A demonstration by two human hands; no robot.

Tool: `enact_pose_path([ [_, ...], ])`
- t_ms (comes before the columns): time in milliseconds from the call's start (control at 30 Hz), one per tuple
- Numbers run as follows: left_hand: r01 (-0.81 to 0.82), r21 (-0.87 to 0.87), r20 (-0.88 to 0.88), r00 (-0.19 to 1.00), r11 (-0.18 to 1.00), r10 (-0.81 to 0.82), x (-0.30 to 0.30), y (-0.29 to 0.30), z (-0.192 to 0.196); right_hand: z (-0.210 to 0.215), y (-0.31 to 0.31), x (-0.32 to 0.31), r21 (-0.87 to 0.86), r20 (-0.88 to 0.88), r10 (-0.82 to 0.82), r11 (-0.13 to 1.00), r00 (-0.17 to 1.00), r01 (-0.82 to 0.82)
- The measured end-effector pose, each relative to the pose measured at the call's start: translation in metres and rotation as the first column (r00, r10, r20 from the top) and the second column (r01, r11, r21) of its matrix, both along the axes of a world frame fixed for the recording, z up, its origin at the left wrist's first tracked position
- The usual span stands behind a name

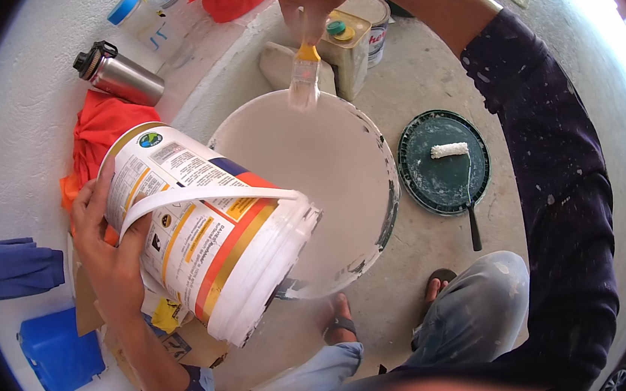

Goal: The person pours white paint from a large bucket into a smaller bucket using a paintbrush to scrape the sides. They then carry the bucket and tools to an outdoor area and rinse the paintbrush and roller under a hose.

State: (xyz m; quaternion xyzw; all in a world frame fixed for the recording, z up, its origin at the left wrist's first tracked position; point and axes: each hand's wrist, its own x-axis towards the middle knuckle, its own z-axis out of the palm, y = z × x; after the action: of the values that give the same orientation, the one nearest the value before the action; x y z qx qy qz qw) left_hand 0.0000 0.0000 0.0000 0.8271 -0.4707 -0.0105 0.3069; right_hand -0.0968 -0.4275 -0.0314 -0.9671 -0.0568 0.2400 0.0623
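My left hand (114,245) grips a white paint bucket (211,232) near its base, fingers spread along the side. The bucket is tilted, its paint-smeared mouth leaning over the near left edge of a large round tub (389,222). Pale paint (312,188) fills the inside of that tub. At the tub's far rim, my right hand (313,3) is closed round the handle of a paintbrush (307,75) with a yellow ferrule. Its bristles point down and are coated with pale paint. What is inside the tilted bucket is hidden.
Right of the tub, a small roller (450,151) rests on a dark green lid (425,185). Behind stand a square can (349,60) and a round tin (375,20). On the left are a steel flask (120,74), a clear jar (142,23), red cloth (99,122) and a blue container (60,352).
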Motion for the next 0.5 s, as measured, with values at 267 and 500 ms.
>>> enact_pose_path([
  [267,0.012,-0.011,0.043,0.999,1.000,-0.012,0.001,0.004,0.012,0.005,-0.017,-0.037,0.075,0.239,0.021,0.996,0.971,-0.040],
  [500,-0.023,-0.052,0.027,0.999,0.998,0.024,-0.005,0.004,0.008,-0.029,-0.005,-0.095,0.380,0.268,-0.360,0.892,0.894,0.245],
])
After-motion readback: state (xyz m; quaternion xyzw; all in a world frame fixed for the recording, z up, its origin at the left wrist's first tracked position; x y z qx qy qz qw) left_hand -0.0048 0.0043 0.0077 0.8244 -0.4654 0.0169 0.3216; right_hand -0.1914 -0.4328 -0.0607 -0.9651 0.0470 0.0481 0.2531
